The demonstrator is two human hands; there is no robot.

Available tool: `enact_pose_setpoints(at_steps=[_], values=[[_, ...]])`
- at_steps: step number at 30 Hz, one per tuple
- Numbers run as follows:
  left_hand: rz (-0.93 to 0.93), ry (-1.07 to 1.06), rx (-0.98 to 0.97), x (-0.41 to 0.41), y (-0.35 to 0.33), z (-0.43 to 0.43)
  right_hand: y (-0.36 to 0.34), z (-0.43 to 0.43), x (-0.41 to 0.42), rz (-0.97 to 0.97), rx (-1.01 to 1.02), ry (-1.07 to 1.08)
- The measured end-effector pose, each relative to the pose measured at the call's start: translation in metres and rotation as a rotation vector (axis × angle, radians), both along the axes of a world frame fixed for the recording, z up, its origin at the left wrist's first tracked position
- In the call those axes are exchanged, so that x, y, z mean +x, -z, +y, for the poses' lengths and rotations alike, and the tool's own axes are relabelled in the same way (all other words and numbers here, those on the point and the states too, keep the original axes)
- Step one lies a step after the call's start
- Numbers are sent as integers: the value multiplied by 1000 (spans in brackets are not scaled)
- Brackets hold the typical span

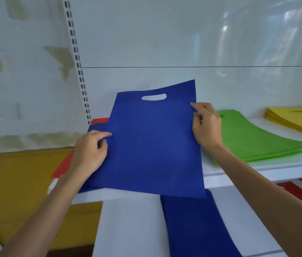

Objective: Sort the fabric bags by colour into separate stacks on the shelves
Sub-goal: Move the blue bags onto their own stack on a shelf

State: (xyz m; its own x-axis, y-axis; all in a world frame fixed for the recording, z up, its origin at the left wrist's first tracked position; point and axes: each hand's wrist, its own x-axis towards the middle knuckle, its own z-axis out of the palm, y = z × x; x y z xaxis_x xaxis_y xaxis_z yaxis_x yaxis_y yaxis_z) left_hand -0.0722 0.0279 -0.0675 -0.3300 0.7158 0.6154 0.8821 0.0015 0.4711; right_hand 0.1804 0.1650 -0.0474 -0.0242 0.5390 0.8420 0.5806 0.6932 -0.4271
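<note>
Head view: left grip (89, 147) and right grip (204, 125) pinch the blue bag (152, 145) by its edges; released here, it possibly lands on the red bag (61, 169), mixing stacks.

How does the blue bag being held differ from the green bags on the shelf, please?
The blue bag is dark blue; the green bags are bright green. The blue bag is pinched at its side edges by the left hand and right hand, handle end raised; the green bags lie flat on the shelf. The blue bag is single; the green bags form a layered stack. Both are flat fabric.
</note>
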Motion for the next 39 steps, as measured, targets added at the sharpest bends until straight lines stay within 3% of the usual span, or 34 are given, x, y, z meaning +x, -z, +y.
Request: enact_pose_setpoints(at_steps=[7, 12, 15, 21, 28, 39], values=[[-77, 214, 142, 118, 9, -7, 19, -46, 131, 26, -149, 158], [-156, 414, 169, 216, 54, -18, 70, -90, 240, 39, -337, 300], [-200, 487, 82, 267, 100, -26, 112, -117, 297, 21, -434, 386], [-317, 548, -314, 350, 208, -57, 196, -163, 382, 9, -716, 523], [-301, 491, -562, 364, 276, -82, 262, -189, 396, -99, -956, 461], [-256, 304, -650, 295, 332, -45, 313, -106, 305, -221, -985, 272]])
